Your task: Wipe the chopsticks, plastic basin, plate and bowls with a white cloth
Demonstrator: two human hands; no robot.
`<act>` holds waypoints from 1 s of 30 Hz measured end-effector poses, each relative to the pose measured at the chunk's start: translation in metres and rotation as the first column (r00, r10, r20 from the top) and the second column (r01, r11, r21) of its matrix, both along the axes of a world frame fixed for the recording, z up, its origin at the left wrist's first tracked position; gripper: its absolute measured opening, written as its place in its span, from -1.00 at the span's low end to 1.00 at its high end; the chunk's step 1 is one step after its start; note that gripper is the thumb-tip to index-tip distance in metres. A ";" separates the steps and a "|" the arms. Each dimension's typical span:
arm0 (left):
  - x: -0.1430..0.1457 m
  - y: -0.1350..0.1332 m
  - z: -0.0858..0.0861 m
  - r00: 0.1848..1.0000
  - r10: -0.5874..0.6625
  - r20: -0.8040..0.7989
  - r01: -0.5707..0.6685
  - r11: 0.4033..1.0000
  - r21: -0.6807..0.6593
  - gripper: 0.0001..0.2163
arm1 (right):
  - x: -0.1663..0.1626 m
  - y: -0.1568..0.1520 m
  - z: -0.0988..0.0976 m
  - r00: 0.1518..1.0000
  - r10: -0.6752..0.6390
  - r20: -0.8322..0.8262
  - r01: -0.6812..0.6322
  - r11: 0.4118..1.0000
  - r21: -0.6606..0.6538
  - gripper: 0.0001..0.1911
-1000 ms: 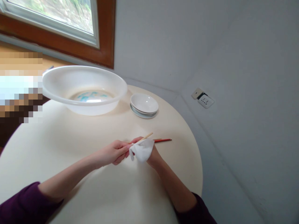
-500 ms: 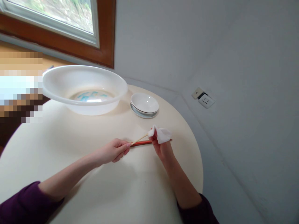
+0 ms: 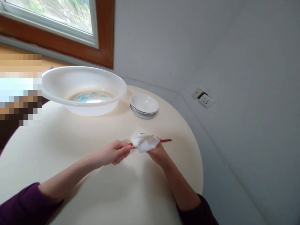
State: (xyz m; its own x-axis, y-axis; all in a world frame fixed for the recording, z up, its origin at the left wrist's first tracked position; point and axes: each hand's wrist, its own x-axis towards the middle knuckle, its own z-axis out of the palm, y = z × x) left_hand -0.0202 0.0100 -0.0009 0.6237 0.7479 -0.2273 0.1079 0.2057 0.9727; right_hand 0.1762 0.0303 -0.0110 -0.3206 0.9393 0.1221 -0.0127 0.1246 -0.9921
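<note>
My left hand is closed on one end of a thin, light wooden chopstick. A white cloth or paper tissue is in my right hand, folded loosely about the chopstick near my left fingertips. Part of the chopstick shows above the white folds; the fingers of my right hand are mostly covered by them. Red chopsticks lie on the table behind both hands, their middle hidden by the tissue.
A large translucent white basin with a blue pattern in its bottom stands at the back left of the round cream table. Beside it is a small stack of white dishes. The wall with a socket rises at the right.
My right hand has slid the tissue leftward along the chopstick, close to my left hand. More of the red chopsticks' right end now shows. My left hand has barely moved.
</note>
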 end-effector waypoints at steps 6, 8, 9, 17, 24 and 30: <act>-0.001 -0.001 0.005 0.999 -0.007 -0.039 0.006 1.000 -0.017 -0.58 | 0.009 0.009 -0.007 0.992 -0.074 -0.103 0.067 0.995 -0.073 -0.73; -0.001 -0.001 0.006 1.000 -0.001 -0.030 0.000 0.999 -0.034 -0.58 | 0.011 0.011 -0.006 0.984 -0.129 -0.124 0.123 0.991 -0.052 -0.75; -0.001 -0.001 0.007 1.000 0.001 -0.019 -0.002 0.999 -0.047 -0.58 | 0.011 0.011 -0.005 0.980 -0.151 -0.128 0.147 0.988 -0.037 -0.75; -0.001 0.001 0.004 0.992 0.052 0.116 -0.029 0.981 -0.191 -0.59 | 0.001 0.006 0.009 0.919 -0.393 0.012 0.389 0.914 0.117 -0.81; 0.006 -0.005 0.007 0.964 0.051 0.262 0.020 0.965 -0.260 -0.69 | -0.001 0.006 0.012 0.808 -0.588 -0.036 0.579 0.783 0.228 -0.81; 0.001 -0.004 0.011 0.932 0.150 0.330 -0.101 0.982 -0.161 -0.69 | 0.015 0.022 0.016 0.687 -0.663 -0.297 0.664 0.739 -0.111 -0.80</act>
